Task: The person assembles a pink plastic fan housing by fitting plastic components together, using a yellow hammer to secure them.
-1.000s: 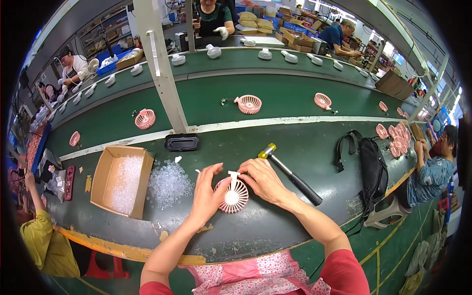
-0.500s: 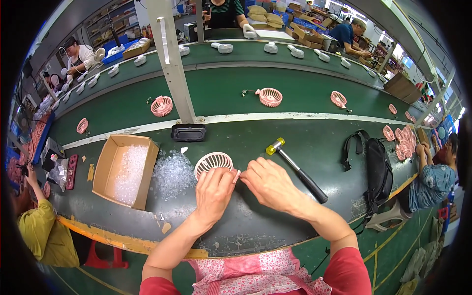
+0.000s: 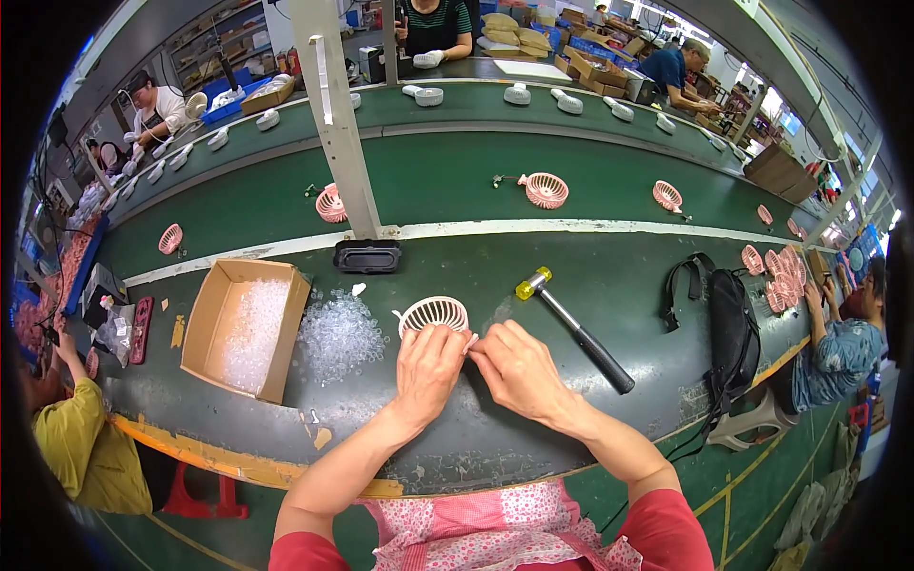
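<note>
A round pink fan housing with a slotted grille rests on the dark workbench in front of me. My left hand is closed on its near edge. Beside it my right hand pinches at a small pale part by the housing's right side; the fingers cover what exactly they grip. To the left lies a loose heap of small clear plastic pieces, next to an open cardboard box holding more of them. A mallet with a yellow head and black handle lies to the right of my hands.
Behind a pale rail, a green conveyor carries several pink fan parts. A metal post rises near a black tray. At right lie a black bag and stacked pink housings. Co-workers sit on both sides and opposite.
Both my hands and the pink fan housing have shifted slightly right. Pink parts on the conveyor have moved right, while the white ones on the far belt have moved a little left.
</note>
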`<action>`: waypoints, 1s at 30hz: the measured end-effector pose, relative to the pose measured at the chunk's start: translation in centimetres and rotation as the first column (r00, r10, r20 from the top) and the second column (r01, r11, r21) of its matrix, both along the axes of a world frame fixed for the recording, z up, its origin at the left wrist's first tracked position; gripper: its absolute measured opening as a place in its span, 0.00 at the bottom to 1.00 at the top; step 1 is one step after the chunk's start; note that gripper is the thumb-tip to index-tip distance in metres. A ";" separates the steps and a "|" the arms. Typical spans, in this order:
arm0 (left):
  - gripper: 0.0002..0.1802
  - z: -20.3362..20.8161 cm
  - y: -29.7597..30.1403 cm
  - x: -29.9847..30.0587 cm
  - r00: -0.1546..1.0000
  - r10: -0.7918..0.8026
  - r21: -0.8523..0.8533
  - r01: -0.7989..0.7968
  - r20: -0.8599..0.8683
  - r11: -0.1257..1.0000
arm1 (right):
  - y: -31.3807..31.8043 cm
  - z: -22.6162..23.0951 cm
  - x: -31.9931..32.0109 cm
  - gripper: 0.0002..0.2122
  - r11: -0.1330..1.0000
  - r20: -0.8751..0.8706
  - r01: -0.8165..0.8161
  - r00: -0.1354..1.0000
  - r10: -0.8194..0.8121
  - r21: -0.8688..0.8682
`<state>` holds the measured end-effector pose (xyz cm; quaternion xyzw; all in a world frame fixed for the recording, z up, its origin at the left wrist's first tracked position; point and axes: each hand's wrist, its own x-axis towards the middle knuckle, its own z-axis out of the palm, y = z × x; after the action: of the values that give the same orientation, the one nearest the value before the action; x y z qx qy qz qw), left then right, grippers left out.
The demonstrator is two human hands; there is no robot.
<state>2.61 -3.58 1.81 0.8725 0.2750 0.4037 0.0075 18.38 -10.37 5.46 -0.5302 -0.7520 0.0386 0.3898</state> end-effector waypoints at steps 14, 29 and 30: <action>0.12 -1.3 0.4 0.8 0.995 -0.081 -0.074 0.085 0.054 0.994 | -0.3 -1.5 0.9 0.08 0.911 -0.366 -0.091 0.928 -0.069 -0.403; 0.10 -0.9 -0.4 0.2 0.908 -0.196 -0.359 0.335 0.371 0.871 | -1.4 0.9 2.7 0.07 0.911 -0.383 -0.108 0.922 -0.058 -0.398; 0.10 -1.0 -0.4 0.1 0.909 -0.194 -0.360 0.332 0.369 0.872 | -1.4 1.1 2.7 0.07 0.911 -0.385 -0.111 0.921 -0.056 -0.398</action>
<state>2.72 -3.94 0.81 0.8027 0.2262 0.4677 0.2929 21.04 -11.72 6.59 -0.5712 -0.6421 0.3060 0.4097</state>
